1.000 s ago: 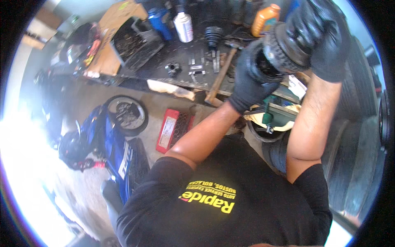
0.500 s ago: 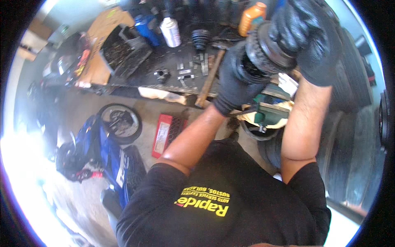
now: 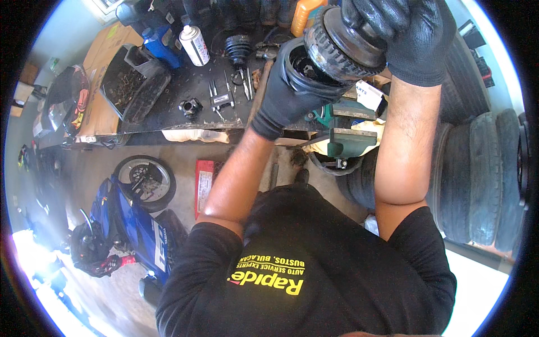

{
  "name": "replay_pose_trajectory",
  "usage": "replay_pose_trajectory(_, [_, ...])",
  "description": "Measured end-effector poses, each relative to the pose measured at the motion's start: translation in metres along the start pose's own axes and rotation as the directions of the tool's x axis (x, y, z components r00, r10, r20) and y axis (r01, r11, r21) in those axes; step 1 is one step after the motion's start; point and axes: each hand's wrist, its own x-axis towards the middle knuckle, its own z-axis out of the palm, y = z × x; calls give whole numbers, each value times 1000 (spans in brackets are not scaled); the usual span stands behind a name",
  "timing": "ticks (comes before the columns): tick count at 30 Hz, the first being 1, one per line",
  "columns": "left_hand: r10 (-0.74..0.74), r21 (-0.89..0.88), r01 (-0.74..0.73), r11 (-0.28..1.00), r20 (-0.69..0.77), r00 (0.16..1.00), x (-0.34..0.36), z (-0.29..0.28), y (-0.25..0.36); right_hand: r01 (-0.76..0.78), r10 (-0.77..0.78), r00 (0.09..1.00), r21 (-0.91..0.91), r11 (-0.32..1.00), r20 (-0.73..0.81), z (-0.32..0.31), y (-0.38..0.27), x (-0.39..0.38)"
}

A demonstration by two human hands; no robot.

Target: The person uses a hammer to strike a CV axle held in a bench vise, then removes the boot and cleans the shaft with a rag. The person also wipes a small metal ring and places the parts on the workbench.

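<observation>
Both my hands wear black gloves. My left hand (image 3: pixel 279 100) is wrapped round a black rubber boot (image 3: pixel 299 72) with a wide open mouth. Against that mouth sits a greasy, dark metal CV joint (image 3: pixel 335 48) with a toothed ring around it. The joint is tilted, its far end under my right hand (image 3: pixel 407 33), whose fingers are curled over it. How far the boot reaches onto the joint I cannot tell. Below the hands a green bench vise (image 3: pixel 349 143) stands at the workbench's front edge.
On the dark workbench (image 3: pixel 163 115) lie a hammer (image 3: pixel 261 87), a second ribbed boot (image 3: pixel 238 51), a small metal joint part (image 3: pixel 191 106), a spray can (image 3: pixel 195 46) and a black bin (image 3: pixel 130 90). Tyres (image 3: pixel 477 180) stand right; a blue motorcycle (image 3: pixel 126 216) stands left.
My view has shifted, so bench items appear further left and the picture is sharper. Both hands keep hold of the joint and boot; the toothed ring now faces slightly differently.
</observation>
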Motion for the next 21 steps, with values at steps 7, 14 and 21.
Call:
replay_pose_trajectory(7, [308, 490, -91, 867, -383, 871, -22, 30, 10, 52, -50, 999, -344, 937, 14, 11, 2, 6])
replay_pose_trajectory(14, [-207, -187, 226, 956, 115, 971, -6, -32, 2, -128, 130, 991, 95, 987, -15, 28, 0, 4])
replay_pose_trajectory(21, [-328, -69, 329, 942, 27, 944, -16, -36, 15, 252, -234, 966, -598, 761, 109, 13, 17, 0])
